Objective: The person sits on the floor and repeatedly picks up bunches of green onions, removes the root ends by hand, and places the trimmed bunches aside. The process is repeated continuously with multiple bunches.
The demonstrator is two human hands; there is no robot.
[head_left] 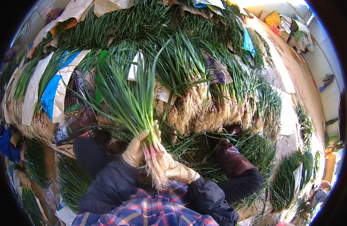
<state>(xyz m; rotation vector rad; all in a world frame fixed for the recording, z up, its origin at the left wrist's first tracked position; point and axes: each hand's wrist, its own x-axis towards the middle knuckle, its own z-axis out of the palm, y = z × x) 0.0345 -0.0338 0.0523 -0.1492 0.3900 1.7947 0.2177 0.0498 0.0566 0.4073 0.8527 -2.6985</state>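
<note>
In front of my chest a thick bunch of green onions [136, 101] slants upward, its leaves fanned out at the top. Pale gloved fingers of my left hand [136, 148] wrap around the stems just above the pinkish bulbs. Below them hang the fibrous, straw-coloured roots [158, 166]. My right hand [181, 172], gloved too, closes on the roots from the right, with its fingertips partly hidden among them. Beyond the bunch, a row of similar bunches [194, 100] lies with roots facing me.
Paper and plastic sheets [56, 87] lie over some bunches. A dark printed plastic bag [79, 113] sits by my left knee. Loose leaves [190, 149] cover the ground between my legs. Sacks and cloths [300, 32] are piled by the tiled wall. Another person [9, 144] is at far left.
</note>
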